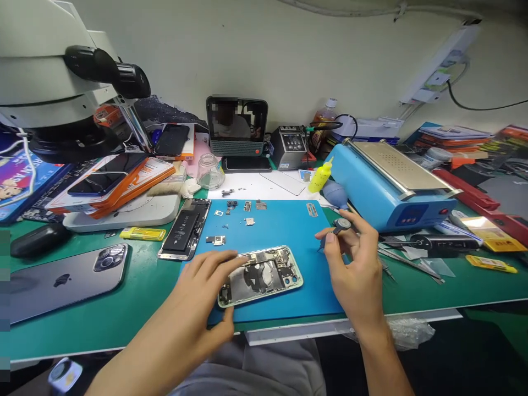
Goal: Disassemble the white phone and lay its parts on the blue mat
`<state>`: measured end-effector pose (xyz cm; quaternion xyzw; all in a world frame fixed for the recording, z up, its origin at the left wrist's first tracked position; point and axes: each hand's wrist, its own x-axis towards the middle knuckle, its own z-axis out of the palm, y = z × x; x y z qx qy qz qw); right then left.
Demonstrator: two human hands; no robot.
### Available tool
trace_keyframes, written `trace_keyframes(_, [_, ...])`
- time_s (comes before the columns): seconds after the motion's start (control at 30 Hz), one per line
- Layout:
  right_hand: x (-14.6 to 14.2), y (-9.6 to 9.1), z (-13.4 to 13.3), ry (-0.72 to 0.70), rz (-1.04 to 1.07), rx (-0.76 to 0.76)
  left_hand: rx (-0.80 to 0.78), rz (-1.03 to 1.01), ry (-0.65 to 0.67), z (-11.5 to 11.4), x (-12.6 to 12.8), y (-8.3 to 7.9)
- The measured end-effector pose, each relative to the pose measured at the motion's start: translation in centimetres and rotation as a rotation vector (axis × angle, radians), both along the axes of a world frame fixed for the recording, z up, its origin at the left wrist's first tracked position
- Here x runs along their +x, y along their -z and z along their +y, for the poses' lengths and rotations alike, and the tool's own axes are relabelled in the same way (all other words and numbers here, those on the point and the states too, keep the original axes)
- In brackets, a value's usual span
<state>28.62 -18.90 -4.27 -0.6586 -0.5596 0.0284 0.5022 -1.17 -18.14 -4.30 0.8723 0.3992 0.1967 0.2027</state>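
Note:
An opened phone housing (237, 286) lies on the blue mat (272, 225), its inside facing up and two camera holes at its right end. My left hand (210, 286) grips the housing's left end, with fingers over the far edge and thumb at the near edge. Right of the housing, my right hand (355, 258) holds a small screwdriver (341, 224) by its upper part. Its tip points down to the left, apart from the housing. Behind the housing lie a small circuit board piece (216, 240), a camera module (232, 204) and several small metal parts (249, 221).
A phone screen with battery (184, 228) lies left of the mat. Farther left are a grey phone (70, 280) and a microscope (53, 82). A blue heating machine (371, 187) stands at the right, with tweezers (412, 264) before it. A glass jar (210, 170) stands behind.

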Motion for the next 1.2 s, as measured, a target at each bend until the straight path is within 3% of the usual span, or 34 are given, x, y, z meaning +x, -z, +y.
trace_keyframes(0.13, [-0.2, -0.1, 0.0, 0.008, -0.013, 0.007, 0.016, 0.043, 0.017, -0.1, 1.7, 0.1])
trace_keyframes(0.23, [-0.2, -0.1, -0.1, 0.014, -0.002, -0.004, 0.138, 0.073, 0.041, 0.1, 3.2, 0.0])
trace_keyframes(0.33, [-0.2, -0.1, -0.2, 0.011, -0.003, -0.005, 0.277, 0.100, 0.142, 0.6, 4.7, -0.3])
trace_keyframes(0.5, [-0.1, 0.0, -0.4, -0.011, -0.005, -0.011, 0.284, 0.155, 0.283, 1.1, 5.9, -0.7])
trace_keyframes(0.8, [-0.4, 0.1, -1.3, -0.077, 0.061, 0.035, 0.312, 0.082, 0.244, 0.8, 5.9, 0.6])
trace_keyframes(1.1, [-0.6, 0.4, -1.3, -0.051, -0.146, 0.061, 0.321, 0.055, 0.194, 0.8, 5.9, 0.8])
trace_keyframes(1.2, [-0.9, 0.3, -1.3, -0.055, -0.120, 0.091, 0.307, 0.046, 0.181, 0.8, 5.9, 0.8])
